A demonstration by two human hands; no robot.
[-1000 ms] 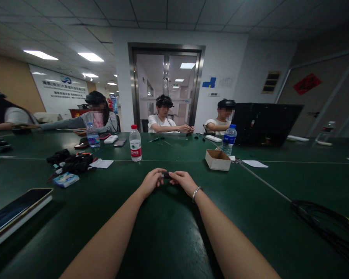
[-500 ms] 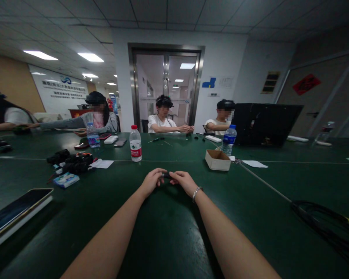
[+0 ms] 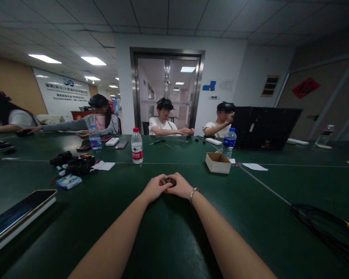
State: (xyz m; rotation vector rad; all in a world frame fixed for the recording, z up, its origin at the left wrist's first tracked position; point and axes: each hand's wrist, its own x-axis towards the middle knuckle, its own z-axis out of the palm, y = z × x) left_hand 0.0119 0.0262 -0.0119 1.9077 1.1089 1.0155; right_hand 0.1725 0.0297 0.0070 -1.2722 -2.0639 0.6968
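Both hands meet low over the green table [image 3: 163, 232], straight ahead of me. My left hand [image 3: 154, 189] and my right hand [image 3: 180, 186] are closed around one small dark object [image 3: 169, 181]. Only a bit of it shows between the fingers and thumbs, so its kind cannot be made out. The thumbs come together on its near side. A silver bracelet [image 3: 193, 195] circles my right wrist. Closest to the hands stand a red-capped water bottle [image 3: 137, 146], beyond them to the left, and an open cardboard box [image 3: 218, 164], beyond to the right.
On the left lie a phone on a white box [image 3: 20, 217], a blue-white packet [image 3: 69, 181] and black devices [image 3: 78, 164]. To the right are a blue-capped bottle [image 3: 229, 142], a large black screen [image 3: 266, 128] and coiled cable [image 3: 322, 224]. Several people sit across the table.
My hands have drawn closer together. Earlier the fingertips pinched the small dark object from either side, with a lighter end showing; now the fingers and thumbs close around it.
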